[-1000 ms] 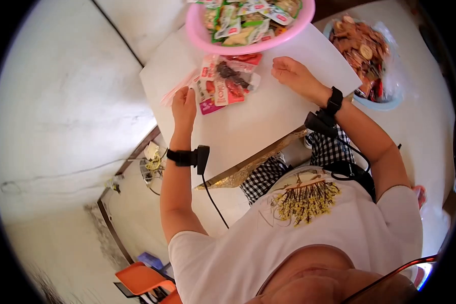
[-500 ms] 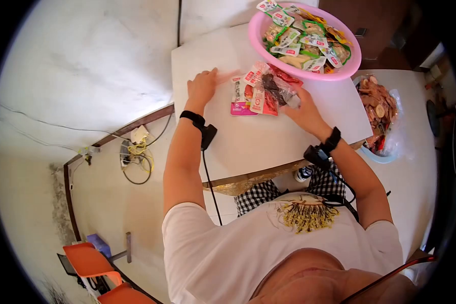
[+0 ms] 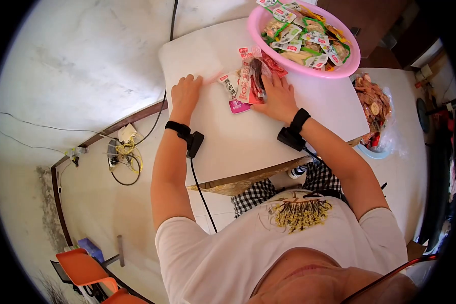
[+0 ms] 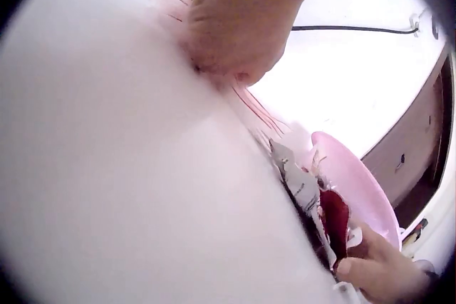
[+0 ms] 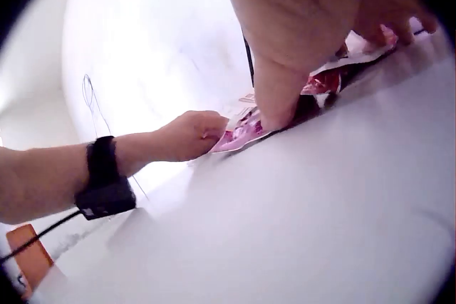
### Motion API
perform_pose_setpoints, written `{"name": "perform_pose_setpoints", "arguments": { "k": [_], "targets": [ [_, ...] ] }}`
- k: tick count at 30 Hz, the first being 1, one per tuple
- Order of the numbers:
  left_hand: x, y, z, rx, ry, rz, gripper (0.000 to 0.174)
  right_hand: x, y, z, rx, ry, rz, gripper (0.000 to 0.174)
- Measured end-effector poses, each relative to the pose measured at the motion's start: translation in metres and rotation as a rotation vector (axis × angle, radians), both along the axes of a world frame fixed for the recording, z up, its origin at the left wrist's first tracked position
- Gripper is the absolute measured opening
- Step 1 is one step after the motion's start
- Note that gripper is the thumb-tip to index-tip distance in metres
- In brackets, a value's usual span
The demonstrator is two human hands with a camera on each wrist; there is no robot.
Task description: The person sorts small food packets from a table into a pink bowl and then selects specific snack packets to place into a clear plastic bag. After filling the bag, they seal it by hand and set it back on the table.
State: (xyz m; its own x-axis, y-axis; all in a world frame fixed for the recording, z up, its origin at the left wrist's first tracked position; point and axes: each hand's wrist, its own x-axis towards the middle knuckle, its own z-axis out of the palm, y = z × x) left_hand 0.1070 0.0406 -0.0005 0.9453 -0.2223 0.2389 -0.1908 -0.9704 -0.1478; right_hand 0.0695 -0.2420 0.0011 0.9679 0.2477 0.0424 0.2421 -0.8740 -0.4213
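White tabletop (image 3: 228, 147) fills the middle of my head view, and the snack packets (image 3: 252, 80) lie on it in a small overlapping pile, red and white with dark contents showing through clear film. A magenta-ended packet (image 3: 239, 106) pokes out at the pile's near edge. I have the right hand (image 3: 278, 99) over the pile's right side, fingers partly spread and bent, thumb low at the near edge; it grips the snack packets between thumb and fingers, with part of that contact hidden. The left hand (image 3: 186, 96) is well apart from it, on the pile's left; its fingers are curled and close together, pinching the red-striped plastic bag (image 3: 210, 79), which lies between that hand and the pile. I can't tell how tightly. Just beyond the pile, toward the right, sits the pink basin (image 3: 319, 74), heaped with green-and-white packets (image 3: 290, 45). Farther right, past the tabletop's edge, a pale blue basin (image 3: 376, 153) holds brownish food pieces (image 3: 372, 101) with clear plastic around them.
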Motion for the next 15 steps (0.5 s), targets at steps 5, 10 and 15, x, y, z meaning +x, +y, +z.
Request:
{"name": "perform_pose_setpoints", "arguments": {
  "k": [5,10,15],
  "targets": [
    [0.005,0.013,-0.003,-0.122,-0.017,-0.053,0.019,0.001,0.012,0.013,-0.078,0.031,-0.018,0.100],
    [0.017,0.008,-0.007,-0.008,-0.057,-0.003,0.008,0.006,0.017,0.017,-0.133,0.040,-0.027,0.097],
    [0.025,0.012,-0.015,-0.096,-0.028,0.154,0.009,0.008,0.020,0.013,-0.179,-0.007,-0.023,0.095]
  ]
}}
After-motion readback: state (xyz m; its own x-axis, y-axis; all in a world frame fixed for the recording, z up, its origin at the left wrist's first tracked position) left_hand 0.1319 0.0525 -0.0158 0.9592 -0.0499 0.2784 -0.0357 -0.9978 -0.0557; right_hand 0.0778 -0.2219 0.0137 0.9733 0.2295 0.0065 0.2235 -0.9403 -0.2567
